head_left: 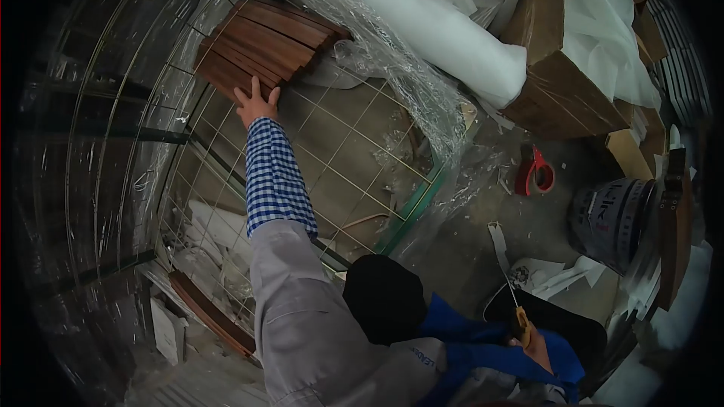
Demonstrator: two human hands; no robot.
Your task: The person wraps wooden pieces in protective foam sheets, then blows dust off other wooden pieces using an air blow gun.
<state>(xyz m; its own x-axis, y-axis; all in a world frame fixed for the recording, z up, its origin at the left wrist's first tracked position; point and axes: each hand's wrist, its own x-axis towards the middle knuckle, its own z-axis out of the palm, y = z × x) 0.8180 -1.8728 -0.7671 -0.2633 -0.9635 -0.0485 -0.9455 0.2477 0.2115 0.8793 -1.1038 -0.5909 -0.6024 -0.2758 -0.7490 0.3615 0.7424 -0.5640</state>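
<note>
My left hand (258,108) reaches out with fingers spread, its fingertips at the near edge of a row of reddish-brown wooden slats (264,44). The slats lie side by side on the wire mesh inside a metal cage (332,147). My right hand (537,348), low at the right by my knee, is closed around a yellow-handled tool (522,324) with a long, thin shaft pointing up and away. Its exact kind is unclear. A pale strip shows at the shaft's far end. A curved brown wooden piece (211,313) lies at the lower left.
A white foam roll (452,38) and clear plastic wrap (377,45) lie along the cage's far side. A cardboard box (554,60) stands at the right. On the floor are a red tape dispenser (535,171) and a labelled bucket (615,218). Green frame bars (411,207) edge the mesh.
</note>
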